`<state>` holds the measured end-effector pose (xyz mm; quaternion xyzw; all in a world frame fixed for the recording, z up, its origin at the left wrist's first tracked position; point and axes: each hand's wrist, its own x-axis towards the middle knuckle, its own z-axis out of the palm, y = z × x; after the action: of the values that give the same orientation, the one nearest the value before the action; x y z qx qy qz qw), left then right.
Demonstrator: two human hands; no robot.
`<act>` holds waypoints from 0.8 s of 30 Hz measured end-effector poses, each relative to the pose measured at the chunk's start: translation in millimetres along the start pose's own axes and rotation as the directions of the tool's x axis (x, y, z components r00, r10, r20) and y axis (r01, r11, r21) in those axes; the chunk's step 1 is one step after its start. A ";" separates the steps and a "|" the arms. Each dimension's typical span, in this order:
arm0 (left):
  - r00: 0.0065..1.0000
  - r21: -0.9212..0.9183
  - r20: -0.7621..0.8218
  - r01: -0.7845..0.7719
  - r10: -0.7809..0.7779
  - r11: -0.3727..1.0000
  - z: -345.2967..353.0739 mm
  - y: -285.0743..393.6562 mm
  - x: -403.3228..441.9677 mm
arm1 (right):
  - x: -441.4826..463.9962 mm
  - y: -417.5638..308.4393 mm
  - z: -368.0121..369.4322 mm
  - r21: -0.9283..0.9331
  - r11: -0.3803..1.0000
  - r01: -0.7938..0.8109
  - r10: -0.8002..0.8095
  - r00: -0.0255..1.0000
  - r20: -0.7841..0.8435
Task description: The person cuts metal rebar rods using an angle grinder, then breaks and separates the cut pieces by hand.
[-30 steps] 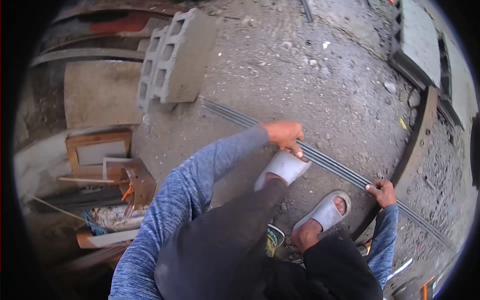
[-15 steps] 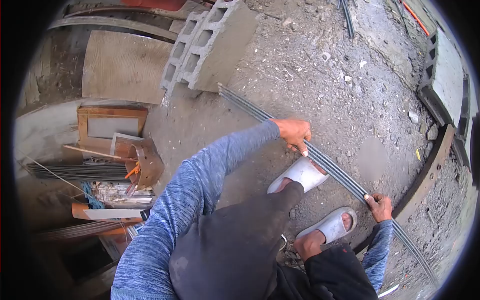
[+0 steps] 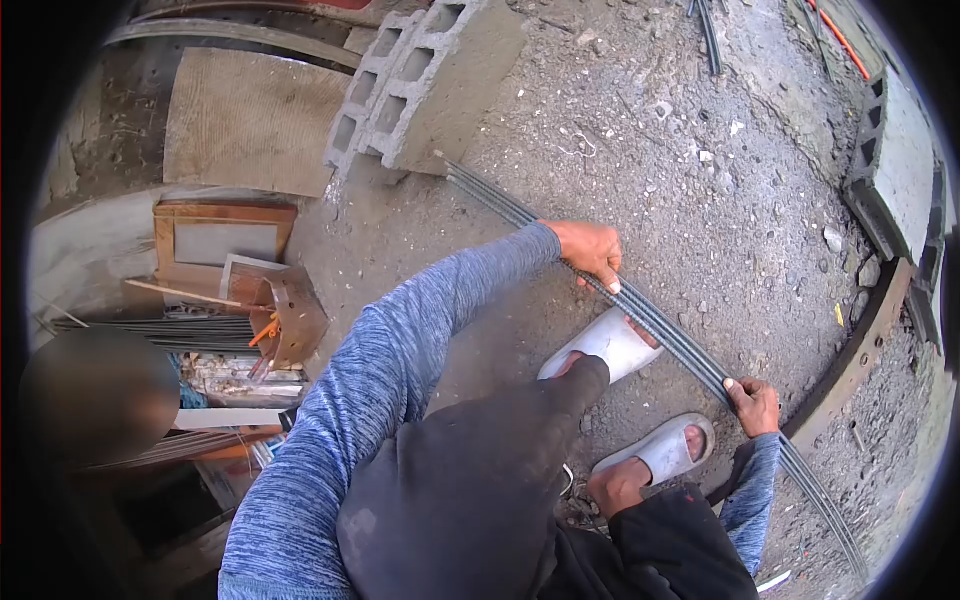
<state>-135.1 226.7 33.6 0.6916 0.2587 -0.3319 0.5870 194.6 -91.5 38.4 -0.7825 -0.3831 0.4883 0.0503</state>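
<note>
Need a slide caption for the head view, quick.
Left hand and right hand gripping thin rods near the sandals.

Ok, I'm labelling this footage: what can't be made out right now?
All in the head view:
Rods: exact count, since they overlap.
Left hand: palm, hidden by the hand's back.
Right hand: palm, likewise hidden.
Whatever lies behind the round blur at far left.

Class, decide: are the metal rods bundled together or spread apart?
Bundled together: between the left hand and right hand, the metal rods lie close alongside in one narrow strip.
</note>
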 end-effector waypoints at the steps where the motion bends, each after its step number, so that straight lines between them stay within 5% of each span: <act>1: 1.000 0.032 -0.012 -0.012 0.013 0.999 -1.5 -0.7 1.0 | 0.2 -2.9 0.7 0.010 1.000 0.013 -0.013 1.000 -0.020; 4: 0.998 0.163 -0.032 -0.043 0.049 0.986 -8.0 -4.2 -2.7 | 0.6 -6.6 6.8 0.029 0.997 0.065 -0.063 0.996 -0.059; 15: 0.997 0.122 -0.081 0.029 -0.019 0.992 -14.4 -3.2 -13.6 | 3.7 -16.6 11.2 0.022 0.997 0.073 -0.071 0.996 -0.048; 24: 0.992 0.202 -0.124 0.043 -0.018 0.979 -14.5 -12.5 -10.5 | -0.4 48.6 -14.0 0.251 0.968 0.001 -0.036 0.990 0.135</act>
<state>-149.0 243.5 34.9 0.7630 0.2693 -0.3230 0.4909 232.5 -121.7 23.9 -0.7304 -0.3283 0.5854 0.1264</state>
